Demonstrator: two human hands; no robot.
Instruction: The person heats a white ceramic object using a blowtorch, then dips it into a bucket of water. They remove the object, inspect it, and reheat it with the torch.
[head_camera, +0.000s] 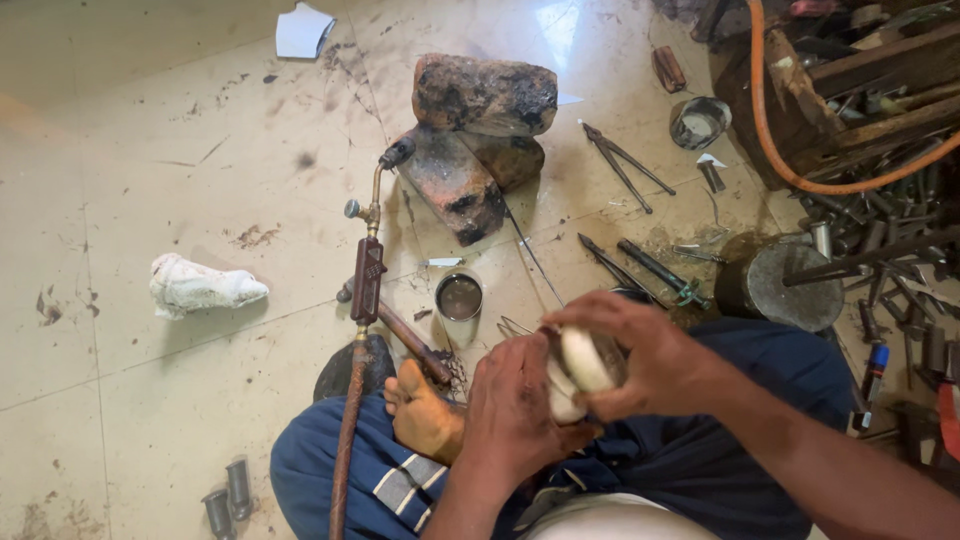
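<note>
Your left hand (515, 400) and right hand (640, 355) both clasp a white lump (585, 362), with the torch (367, 270) at ten o'clock.

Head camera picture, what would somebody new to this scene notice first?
First, the two hands at bottom centre: the left hand and right hand close together around a whitish rounded object, over the seated person's lap. Next, the charred bricks stacked at top centre, with a gas torch lying on the tiled floor, nozzle towards them. A white rag lies apart at left.
</note>
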